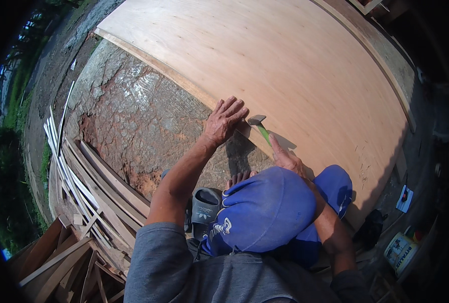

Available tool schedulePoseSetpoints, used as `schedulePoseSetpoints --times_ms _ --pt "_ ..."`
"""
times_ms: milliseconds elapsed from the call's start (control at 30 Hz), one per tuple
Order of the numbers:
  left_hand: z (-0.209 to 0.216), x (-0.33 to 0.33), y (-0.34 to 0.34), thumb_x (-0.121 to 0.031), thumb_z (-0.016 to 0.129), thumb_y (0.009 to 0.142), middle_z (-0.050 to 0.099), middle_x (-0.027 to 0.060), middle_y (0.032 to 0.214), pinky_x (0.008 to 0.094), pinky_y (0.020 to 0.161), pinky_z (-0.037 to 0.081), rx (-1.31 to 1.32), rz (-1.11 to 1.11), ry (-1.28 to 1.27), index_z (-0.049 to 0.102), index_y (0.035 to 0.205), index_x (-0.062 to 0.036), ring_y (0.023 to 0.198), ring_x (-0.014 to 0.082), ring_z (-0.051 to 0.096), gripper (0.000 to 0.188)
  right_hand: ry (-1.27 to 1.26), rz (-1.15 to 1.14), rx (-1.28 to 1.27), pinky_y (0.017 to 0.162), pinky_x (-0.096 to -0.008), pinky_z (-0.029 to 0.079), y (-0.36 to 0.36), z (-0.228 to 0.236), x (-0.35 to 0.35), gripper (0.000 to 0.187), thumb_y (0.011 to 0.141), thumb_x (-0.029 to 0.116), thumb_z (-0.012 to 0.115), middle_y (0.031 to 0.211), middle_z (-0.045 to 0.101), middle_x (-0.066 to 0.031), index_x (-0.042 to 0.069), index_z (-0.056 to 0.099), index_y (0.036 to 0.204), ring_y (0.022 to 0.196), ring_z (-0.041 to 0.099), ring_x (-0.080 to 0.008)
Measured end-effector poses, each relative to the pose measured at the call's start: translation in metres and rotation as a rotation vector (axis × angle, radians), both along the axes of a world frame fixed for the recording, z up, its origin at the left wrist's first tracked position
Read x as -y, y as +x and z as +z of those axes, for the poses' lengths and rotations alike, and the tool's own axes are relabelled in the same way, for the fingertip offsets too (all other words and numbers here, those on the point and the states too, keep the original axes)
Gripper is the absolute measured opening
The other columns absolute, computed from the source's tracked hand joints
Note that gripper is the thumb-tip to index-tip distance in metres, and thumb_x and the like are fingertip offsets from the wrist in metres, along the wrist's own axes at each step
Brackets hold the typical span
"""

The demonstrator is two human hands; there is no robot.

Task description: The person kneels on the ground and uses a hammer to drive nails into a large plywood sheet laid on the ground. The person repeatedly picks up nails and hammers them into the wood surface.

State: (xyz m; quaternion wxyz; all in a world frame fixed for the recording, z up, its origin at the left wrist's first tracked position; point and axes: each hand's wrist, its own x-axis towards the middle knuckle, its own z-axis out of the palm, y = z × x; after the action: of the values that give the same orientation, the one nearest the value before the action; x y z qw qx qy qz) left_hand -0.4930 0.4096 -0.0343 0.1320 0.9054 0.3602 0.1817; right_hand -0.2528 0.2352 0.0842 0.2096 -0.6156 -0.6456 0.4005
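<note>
A large sheet of light plywood (pixel 265 55) lies before me, with a narrow wooden strip (pixel 179 86) along its near edge. My left hand (pixel 225 121) rests on this edge, fingers stretched over the wood; its underside is hidden. Just to the right, my right hand (pixel 288 160) is closed around the green handle of a hammer (pixel 262 129), the index finger laid along it. The dark hammer head is over the panel close to the edge, beside my left fingertips. Whether a nail is there I cannot make out.
Several wooden strips (pixel 106 189) lie to the left, with more boards (pixel 58 257) at lower left. Rough rocky ground (pixel 133 111) borders the panel. A grey sandal (pixel 205 204) is beside my blue-clad knees (pixel 270 207). A white tub (pixel 401 252) stands at right.
</note>
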Motion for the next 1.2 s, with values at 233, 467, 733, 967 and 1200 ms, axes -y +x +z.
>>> schedulePoseSetpoints --times_ms 233,467,733,967,1200 --pt "-0.002 -0.001 -0.003 -0.027 0.067 0.095 0.055 0.0092 0.149 0.0605 0.118 0.033 0.04 -0.025 0.019 0.062 0.137 -0.0228 0.146 0.0344 0.043 0.043 0.111 -0.077 0.165 0.071 -0.0509 0.054 -0.015 -0.025 -0.007 0.089 0.092 0.02 0.067 0.085 0.062 -0.0243 0.019 0.016 0.166 0.081 0.068 -0.0425" --pt "-0.004 0.003 0.0 -0.029 0.064 0.097 0.053 0.0093 0.152 0.06 0.12 0.031 0.028 -0.029 -0.007 0.062 0.14 -0.0253 0.147 0.0345 0.041 0.043 -0.028 -0.096 0.187 0.063 -0.0502 0.054 -0.019 -0.018 -0.01 0.089 0.09 0.017 0.068 0.079 0.059 -0.0215 0.018 0.021 0.165 0.071 0.068 -0.0382" --pt "-0.004 0.007 0.001 -0.028 0.063 0.097 0.051 0.0079 0.153 0.0596 0.12 0.031 0.047 -0.031 -0.027 0.062 0.139 -0.0244 0.147 0.034 0.041 0.043 0.257 -0.191 0.11 0.06 -0.0418 0.049 -0.019 -0.032 0.013 0.075 0.093 0.007 0.063 0.069 0.054 -0.0181 0.017 0.034 0.161 0.06 0.06 -0.0305" --pt "-0.003 0.003 0.004 -0.03 0.062 0.098 0.051 0.0075 0.154 0.0593 0.121 0.03 0.034 -0.013 -0.005 0.062 0.14 -0.0253 0.148 0.0336 0.04 0.042 0.445 -0.137 0.135 0.065 -0.0518 0.054 -0.017 -0.054 0.014 0.091 0.088 0.016 0.068 0.076 0.061 -0.0215 0.019 0.021 0.165 0.069 0.068 -0.0394" --pt "-0.002 0.0 -0.011 -0.03 0.06 0.098 0.049 0.0073 0.155 0.059 0.121 0.029 0.037 -0.006 -0.019 0.06 0.141 -0.0238 0.148 0.0329 0.039 0.043 0.335 -0.114 0.177 0.069 -0.0517 0.055 -0.035 -0.033 0.003 0.094 0.087 0.02 0.069 0.077 0.062 -0.0229 0.027 0.018 0.166 0.073 0.07 -0.0394"
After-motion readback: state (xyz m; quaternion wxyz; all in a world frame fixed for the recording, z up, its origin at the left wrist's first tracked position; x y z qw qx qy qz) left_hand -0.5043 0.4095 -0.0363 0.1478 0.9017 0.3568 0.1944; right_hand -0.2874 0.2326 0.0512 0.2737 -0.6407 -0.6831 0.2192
